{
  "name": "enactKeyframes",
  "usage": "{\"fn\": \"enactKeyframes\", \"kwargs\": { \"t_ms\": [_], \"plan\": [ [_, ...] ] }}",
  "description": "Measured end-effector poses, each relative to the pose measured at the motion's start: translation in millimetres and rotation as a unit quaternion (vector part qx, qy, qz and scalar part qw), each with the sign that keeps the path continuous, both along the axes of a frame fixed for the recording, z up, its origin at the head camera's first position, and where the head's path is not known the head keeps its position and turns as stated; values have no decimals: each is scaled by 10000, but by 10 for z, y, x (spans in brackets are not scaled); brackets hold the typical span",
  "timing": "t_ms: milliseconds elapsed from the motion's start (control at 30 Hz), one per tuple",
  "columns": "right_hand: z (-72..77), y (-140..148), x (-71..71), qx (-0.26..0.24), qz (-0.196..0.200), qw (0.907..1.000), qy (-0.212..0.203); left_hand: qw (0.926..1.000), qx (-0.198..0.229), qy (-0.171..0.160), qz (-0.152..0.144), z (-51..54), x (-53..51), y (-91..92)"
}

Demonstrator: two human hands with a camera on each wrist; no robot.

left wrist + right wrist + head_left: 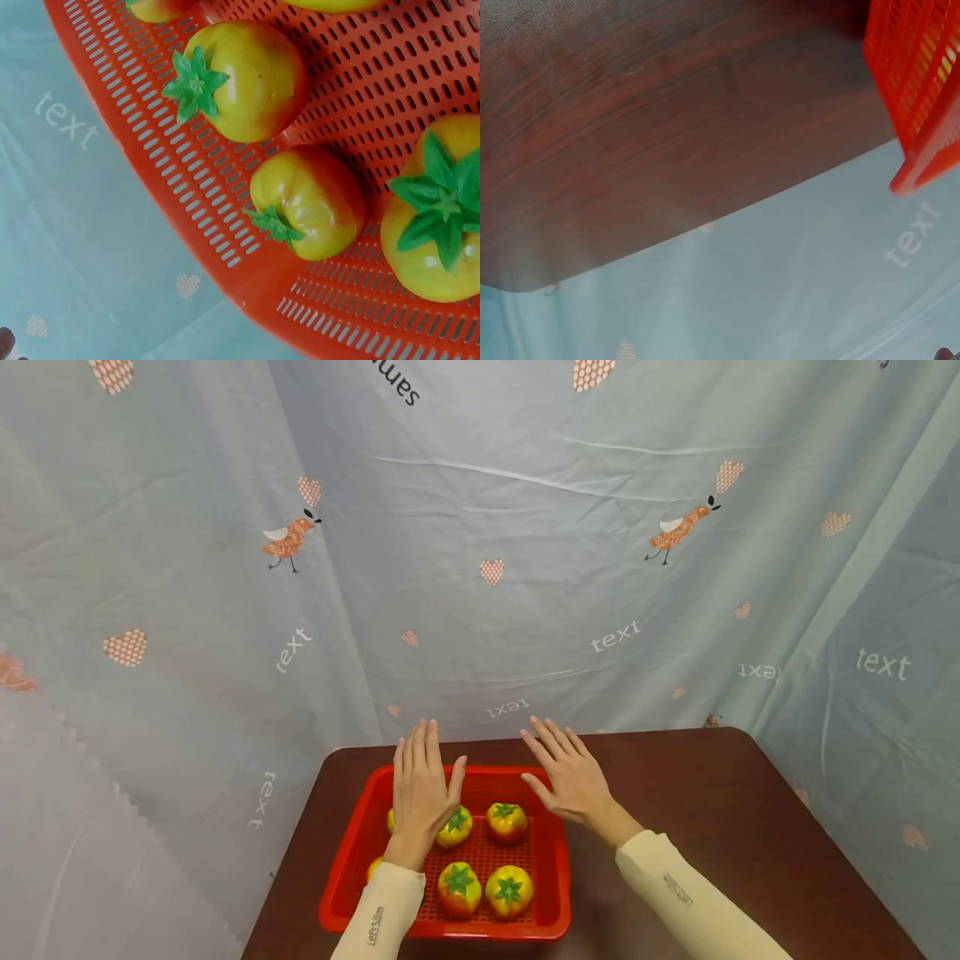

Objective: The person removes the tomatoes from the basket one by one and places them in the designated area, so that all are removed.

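Note:
A red perforated plastic basket (558, 893) sits on the table, with several yellow-and-red tomato-like fruits inside, each with a green star-shaped calyx. In the head view, two fruits at the front, a reddish-sided one (459, 897) and a yellower one (509, 902), show fully. My left hand (422, 793) is held over the left part of the basket, fingers straight, partly covering fruits behind it. Above the basket's right back corner, my right hand (576, 783) has its fingers extended and spread. Neither hand holds anything. The left wrist view shows a glossy fruit (251, 79) against the basket's slotted wall.
A dark brown wooden table (690, 827) extends to the right of the basket. Pale blue-grey curtains (480, 635) printed with hearts, birds and text hang behind and at both sides. The right wrist view shows the table surface (667, 135) and the basket's corner (915, 97).

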State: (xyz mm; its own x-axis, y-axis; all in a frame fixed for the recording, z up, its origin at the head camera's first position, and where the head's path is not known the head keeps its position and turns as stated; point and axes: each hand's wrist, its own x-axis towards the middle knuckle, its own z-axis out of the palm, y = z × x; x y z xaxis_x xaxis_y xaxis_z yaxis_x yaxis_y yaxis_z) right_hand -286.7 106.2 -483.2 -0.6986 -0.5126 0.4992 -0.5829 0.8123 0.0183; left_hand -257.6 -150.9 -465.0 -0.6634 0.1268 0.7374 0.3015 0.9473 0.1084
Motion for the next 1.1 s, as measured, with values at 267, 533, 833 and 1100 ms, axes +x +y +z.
{"fn": "enactKeyframes", "kwargs": {
  "t_ms": [267, 533, 833, 1100],
  "plan": [
    [-112, -85, 217, 284, 638, 9974, 162, 9994, 288, 191, 14, 13, 104, -128],
    [-275, -234, 562, 749, 1297, 9887, 38, 9970, 740, 98, 199, -109, 349, -363],
    [-473, -343, 767, 1112, 1991, 9736, -33, 9959, 779, 206, 405, -234, 606, -571],
    [-552, -342, 819, 1202, 2143, 9653, -886, 9921, 1049, -68, 679, -401, 843, -721]
  ]
}}
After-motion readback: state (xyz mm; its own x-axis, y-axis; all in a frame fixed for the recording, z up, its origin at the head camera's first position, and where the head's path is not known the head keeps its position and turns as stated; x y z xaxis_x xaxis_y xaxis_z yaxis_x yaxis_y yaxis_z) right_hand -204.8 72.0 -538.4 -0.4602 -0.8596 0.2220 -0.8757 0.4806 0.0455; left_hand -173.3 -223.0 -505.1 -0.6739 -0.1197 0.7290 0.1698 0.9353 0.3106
